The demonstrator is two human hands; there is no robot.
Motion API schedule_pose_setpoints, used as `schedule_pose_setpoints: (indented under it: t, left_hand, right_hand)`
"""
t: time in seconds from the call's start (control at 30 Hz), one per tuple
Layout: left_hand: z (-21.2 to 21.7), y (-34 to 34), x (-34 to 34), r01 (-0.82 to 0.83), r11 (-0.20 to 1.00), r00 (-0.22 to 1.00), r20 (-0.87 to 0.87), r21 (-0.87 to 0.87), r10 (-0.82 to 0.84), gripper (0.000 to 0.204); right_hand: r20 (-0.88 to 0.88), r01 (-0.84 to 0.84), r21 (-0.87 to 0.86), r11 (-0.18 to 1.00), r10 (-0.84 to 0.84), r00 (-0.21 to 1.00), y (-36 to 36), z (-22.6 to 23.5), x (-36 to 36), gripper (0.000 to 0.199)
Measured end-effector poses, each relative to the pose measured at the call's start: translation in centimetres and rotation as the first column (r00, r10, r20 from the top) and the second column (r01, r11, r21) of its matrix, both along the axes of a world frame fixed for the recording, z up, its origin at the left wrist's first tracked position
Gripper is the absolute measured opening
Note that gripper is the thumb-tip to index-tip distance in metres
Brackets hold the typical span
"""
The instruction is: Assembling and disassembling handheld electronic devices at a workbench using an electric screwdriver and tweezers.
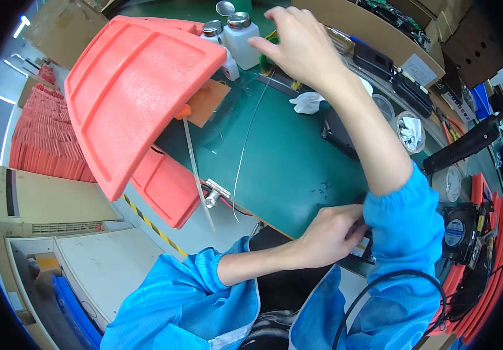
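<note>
My right hand (304,46) reaches over the far side of the green bench mat (286,151), its thumb and fingers apart and nothing seen between them. Beside its thumb is a green and yellow object (270,49), partly hidden by the hand. A thin pale wire (245,140) runs from near there toward the bench's front edge. Close to my body, my left hand (333,236) is closed with curled fingers. What it grips is hidden; a small dark part with a pale label (362,248) shows just beside it, under my right sleeve.
Red plastic trays (141,87) overhang the bench at left, with a clear tube (196,169) and a metal clip (215,192) near them. White bottles (241,41) stand at the back. A black screwdriver-like tool (461,144), a clear cup (410,131) and cartons (380,35) lie right.
</note>
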State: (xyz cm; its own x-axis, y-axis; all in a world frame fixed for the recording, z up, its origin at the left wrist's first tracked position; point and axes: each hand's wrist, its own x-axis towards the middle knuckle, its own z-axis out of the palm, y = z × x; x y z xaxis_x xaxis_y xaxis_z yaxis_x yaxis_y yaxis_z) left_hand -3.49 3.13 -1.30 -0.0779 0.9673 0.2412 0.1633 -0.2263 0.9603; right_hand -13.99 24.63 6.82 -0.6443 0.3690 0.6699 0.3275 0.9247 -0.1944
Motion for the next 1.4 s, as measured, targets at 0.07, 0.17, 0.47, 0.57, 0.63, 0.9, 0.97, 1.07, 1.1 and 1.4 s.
schedule_pose_setpoints:
  t: [0.07,0.17,0.47,0.57,0.63,0.9,0.97,1.07,1.1,1.4]
  left_hand:
    - [0.0,0.1,-0.2,0.025,0.999,1.0,-0.012,-0.037,-0.025,0.011]
    - [-0.2,0.1,-0.2,0.046,0.998,0.998,0.048,0.031,-0.047,0.011]
    - [-1.2,-0.2,-0.3,0.053,0.996,0.991,0.121,0.067,-0.061,0.014]
    - [-1.5,0.1,0.1,0.023,0.992,0.992,0.121,0.126,-0.038,0.013]
    - [-2.0,0.1,0.3,0.026,0.991,0.992,0.117,0.128,-0.041,0.013]
    - [-1.2,0.0,0.3,0.048,0.998,0.995,0.09,0.042,-0.052,0.015]
    - [-0.9,0.0,0.1,0.025,0.998,0.999,0.044,-0.053,-0.022,0.015]
    - [-0.8,0.1,0.2,0.022,1.0,0.999,0.045,0.019,-0.023,0.014]
    - [-0.9,0.1,0.1,-0.001,0.999,0.999,0.033,0.044,0.0,0.014]
    - [-0.7,-0.2,0.2,0.006,0.998,1.0,0.0,0.061,-0.006,0.016]
  right_hand:
    - [0.034,0.014,-0.046,0.999,-0.013,0.999,0.8,0.3,-3.0,0.046]
    - [-0.007,0.061,-0.152,0.986,-0.063,0.998,2.3,-0.8,-6.3,0.048]
    - [0.018,0.06,-0.164,0.985,-0.058,0.998,2.4,-1.2,-7.5,0.051]
    - [0.012,0.058,-0.138,0.989,-0.057,0.998,2.5,-0.7,-7.3,0.052]
    - [0.038,0.066,-0.153,0.986,-0.06,0.997,2.4,-0.4,-7.2,0.053]
    - [0.038,0.066,-0.102,0.993,-0.063,0.997,3.1,0.0,-3.4,0.043]
    - [0.052,0.043,-0.153,0.987,-0.035,0.998,3.8,2.1,0.7,0.037]
    - [0.125,0.103,-0.214,0.971,-0.077,0.989,5.3,4.1,7.7,0.028]
    - [0.184,0.156,-0.24,0.958,-0.113,0.976,5.8,3.6,9.2,0.025]
    - [0.382,0.199,-0.416,0.887,-0.028,0.924,4.9,1.2,14.3,0.023]
